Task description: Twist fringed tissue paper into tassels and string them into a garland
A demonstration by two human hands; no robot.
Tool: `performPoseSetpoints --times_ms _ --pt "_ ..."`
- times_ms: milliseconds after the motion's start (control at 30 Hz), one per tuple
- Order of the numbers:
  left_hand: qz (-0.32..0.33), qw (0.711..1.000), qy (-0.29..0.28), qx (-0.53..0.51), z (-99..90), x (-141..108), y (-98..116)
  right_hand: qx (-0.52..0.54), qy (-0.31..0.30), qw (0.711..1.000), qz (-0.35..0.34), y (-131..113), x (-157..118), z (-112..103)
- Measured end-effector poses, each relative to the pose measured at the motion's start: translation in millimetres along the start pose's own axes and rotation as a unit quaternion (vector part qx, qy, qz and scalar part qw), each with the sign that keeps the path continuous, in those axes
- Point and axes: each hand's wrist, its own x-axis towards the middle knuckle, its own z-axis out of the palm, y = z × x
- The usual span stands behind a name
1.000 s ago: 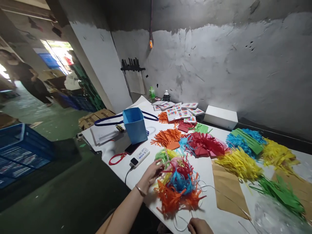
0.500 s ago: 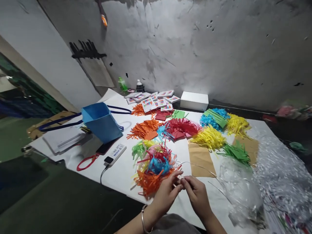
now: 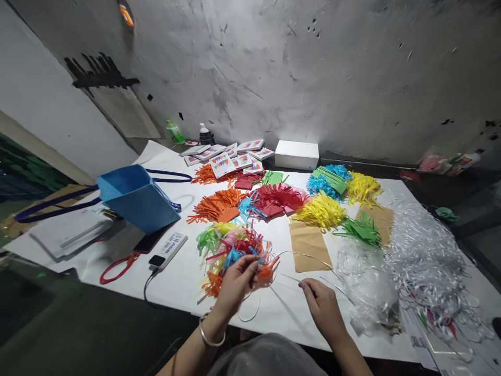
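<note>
Pinches a thin string [image 3: 290,277] between thumb and forefinger of the right hand [image 3: 323,308], apart from the tassel bundle [image 3: 230,248]. Holds the left hand [image 3: 237,279] over the near side of the tassel bundle, with fingers curled and thumb close to the fingertips; cannot tell whether gripping anything there. Shows the tassel bundle on the white table [image 3: 291,318], between the blue bag [image 3: 135,196] and the brown paper [image 3: 309,248], just in front of the orange tassels [image 3: 219,205].

Tassel bundle [image 3: 248,239]: partly behind left hand [image 3: 237,277] | left hand's hold: unclear | ribbon [image 3: 290,277] in right hand [image 3: 323,308]: faint, far end lost | phone [image 3: 151,242]: partly hidden by blue bag [image 3: 136,201] | card [image 3: 222,165] print: unreadably small | forearms [image 3: 188,350]: cut off below
</note>
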Motion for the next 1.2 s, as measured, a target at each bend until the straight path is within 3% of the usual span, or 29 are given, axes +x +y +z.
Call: performPoseSetpoints --times_ms 100,200,333,400,467,533,633,767,867,967,1200 --pt "0.026 0.998 0.057 0.001 -11.6 5.6 8.2 -0.107 -0.045 0.993 0.004 9.6 -0.4 -0.4" --pt "0.058 0.994 0.094 0.027 -25.2 13.0 16.1 -0.24 -0.122 0.962 0.034 18.5 0.1 1.4" --pt "0.094 0.984 0.145 0.036 -31.6 19.6 21.8 -0.338 -0.147 0.927 0.078 16.5 -0.8 0.7" --pt "0.063 0.993 0.083 0.05 -19.8 15.0 17.9 -0.288 -0.173 0.942 0.018 4.4 -0.7 -1.4" --pt "-0.007 0.998 -0.031 0.062 1.3 4.5 7.9 -0.214 -0.185 0.956 -0.072 -12.1 1.3 -3.9" --pt "-0.084 0.985 -0.143 0.048 24.2 -8.5 -6.3 -0.193 -0.161 0.959 -0.132 -27.1 5.8 -6.9" --pt "-0.133 0.965 -0.224 0.01 45.0 -23.2 -26.0 -0.24 -0.104 0.953 -0.15 -36.8 13.6 -12.6" --pt "-0.117 0.968 -0.218 0.048 43.4 -26.0 -34.1 -0.233 -0.08 0.957 -0.153 -31.5 16.7 -23.6" --pt "-0.041 0.963 -0.206 0.168 38.5 -26.4 -28.0 -0.184 -0.072 0.967 -0.16 -29.1 14.9 -33.1" --pt "0.032 0.934 -0.208 0.287 39.0 -31.9 -19.1 -0.13 -0.083 0.973 -0.169 -30.0 15.9 -40.4" --pt "0.113 0.902 -0.211 0.359 37.2 -40.8 -9.2 -0.008 -0.086 0.994 -0.073 -26.1 19.1 -45.2"
